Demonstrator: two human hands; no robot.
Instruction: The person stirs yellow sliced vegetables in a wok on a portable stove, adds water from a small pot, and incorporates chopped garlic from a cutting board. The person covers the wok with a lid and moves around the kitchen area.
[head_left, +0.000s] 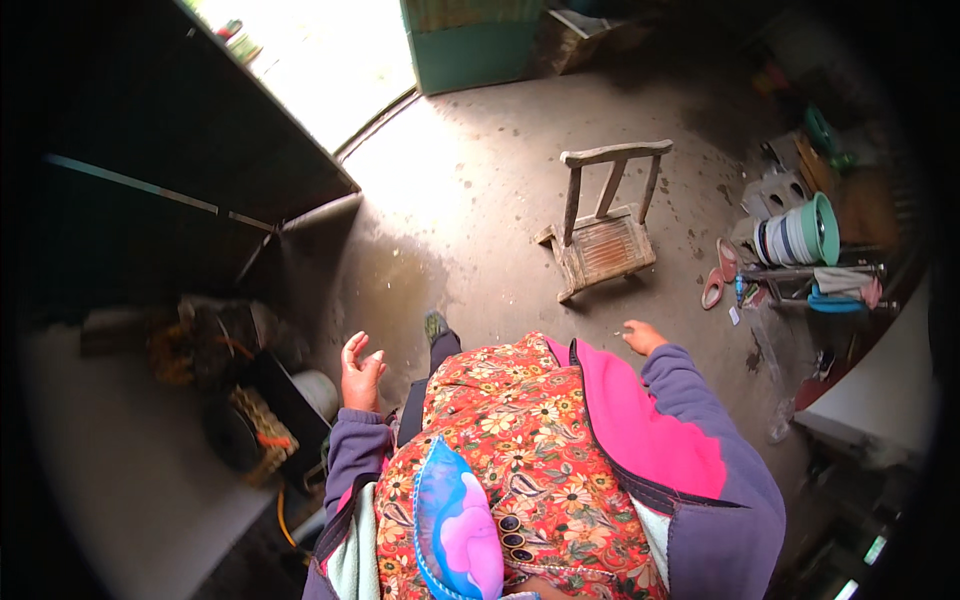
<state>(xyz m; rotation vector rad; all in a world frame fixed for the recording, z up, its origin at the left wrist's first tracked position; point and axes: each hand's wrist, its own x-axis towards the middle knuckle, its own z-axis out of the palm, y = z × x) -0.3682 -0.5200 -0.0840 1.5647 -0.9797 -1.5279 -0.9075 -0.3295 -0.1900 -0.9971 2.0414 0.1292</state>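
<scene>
My left hand (362, 373) is raised at my left side, palm turned up, fingers apart and holding nothing. On the other side my right hand (643, 337) reaches out from a purple sleeve, its fingers loosely spread with nothing seen in them. A small worn wooden chair (609, 251) stands on the concrete floor ahead, beyond my right hand and apart from it. Between the hands are my red floral top (517, 420) and an open pink and purple jacket (652, 442). A blue and pink cloth item (459, 525) lies against my chest. One shoe (433, 325) shows below.
Green door panels (472, 45) flank a bright doorway at the top. Pink slippers (712, 289), a rack with towels (844, 285) and a stack of basins (799, 232) are at the right. A white round container (315, 394) and clutter stand at the left. The floor has damp patches.
</scene>
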